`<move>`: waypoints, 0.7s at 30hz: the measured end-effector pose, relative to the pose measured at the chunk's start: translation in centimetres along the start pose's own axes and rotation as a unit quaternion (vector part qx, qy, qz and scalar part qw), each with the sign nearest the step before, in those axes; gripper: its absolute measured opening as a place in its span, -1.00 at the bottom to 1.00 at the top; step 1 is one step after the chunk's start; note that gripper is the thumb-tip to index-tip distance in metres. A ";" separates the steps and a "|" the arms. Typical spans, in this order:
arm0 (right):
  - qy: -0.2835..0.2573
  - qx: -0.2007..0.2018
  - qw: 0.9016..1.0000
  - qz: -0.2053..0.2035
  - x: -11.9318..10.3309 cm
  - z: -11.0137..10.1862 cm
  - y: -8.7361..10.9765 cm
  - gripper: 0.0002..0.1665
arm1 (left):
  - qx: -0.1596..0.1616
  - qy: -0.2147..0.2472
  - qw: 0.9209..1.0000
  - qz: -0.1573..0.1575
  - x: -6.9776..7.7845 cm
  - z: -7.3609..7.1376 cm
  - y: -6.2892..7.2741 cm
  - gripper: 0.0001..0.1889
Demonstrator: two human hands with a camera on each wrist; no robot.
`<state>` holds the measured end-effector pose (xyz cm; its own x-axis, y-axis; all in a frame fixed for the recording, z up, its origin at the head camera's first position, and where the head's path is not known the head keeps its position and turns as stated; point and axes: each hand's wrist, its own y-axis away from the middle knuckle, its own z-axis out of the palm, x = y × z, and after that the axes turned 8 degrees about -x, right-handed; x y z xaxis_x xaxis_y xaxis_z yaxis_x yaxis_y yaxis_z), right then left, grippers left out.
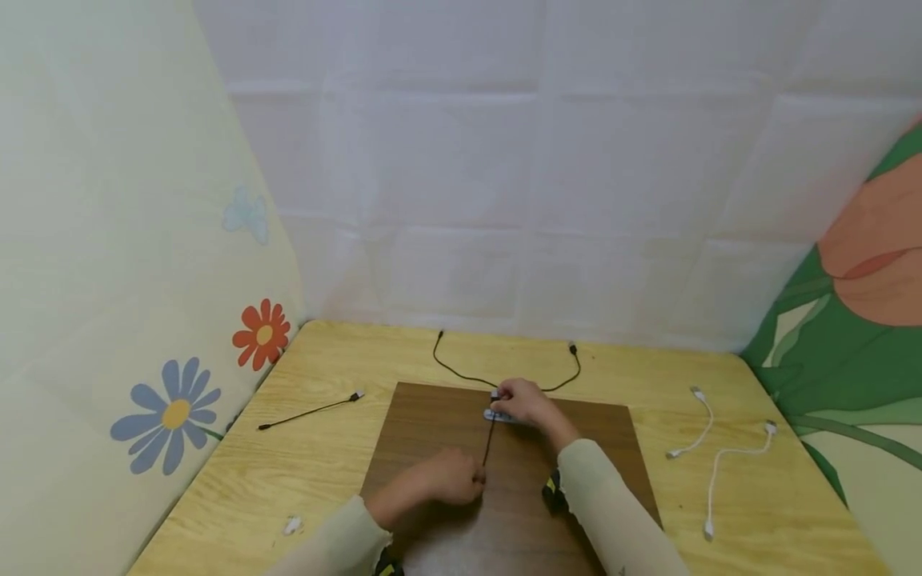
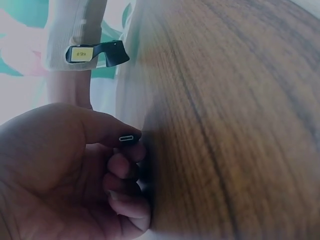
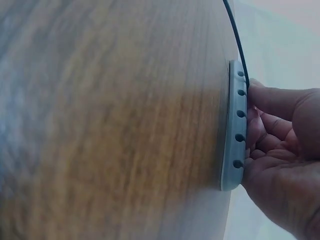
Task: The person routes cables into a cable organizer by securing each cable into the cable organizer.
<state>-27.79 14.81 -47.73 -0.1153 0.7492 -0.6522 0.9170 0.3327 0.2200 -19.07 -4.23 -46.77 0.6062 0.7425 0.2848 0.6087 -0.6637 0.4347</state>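
A short black USB cable is stretched between my two hands over a brown wood-grain board. My left hand pinches its near end, and in the left wrist view the USB-C plug pokes out between thumb and finger. At the board's far edge, my right hand pinches the cable's other end, close to the plug. Right there lies a grey-blue cable holder with several round slots along one side. In the right wrist view the cable runs along the holder's end to my thumb.
Behind the board, black cable curves out to both sides of my right hand. Another black cable lies at the left, near a small white piece. Two white cables, one short and one longer, lie at the right.
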 end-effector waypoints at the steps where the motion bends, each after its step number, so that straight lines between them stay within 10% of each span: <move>1: 0.003 0.002 1.000 -0.001 -0.1 0.1 0.0 -0.76 | -0.001 0.000 1.000 0.002 -0.1 0.0 0.0 -0.83; 21: 0.016 0.012 0.998 0.055 -0.9 0.9 0.0 -0.67 | -0.008 -0.033 0.999 0.006 0.1 0.1 0.2 -0.81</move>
<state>-27.34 13.56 -47.79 -0.0249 0.7983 -0.6018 0.9334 0.2340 0.2719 -18.84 -4.35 -46.71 0.6467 0.7260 0.2337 0.5925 -0.6711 0.4456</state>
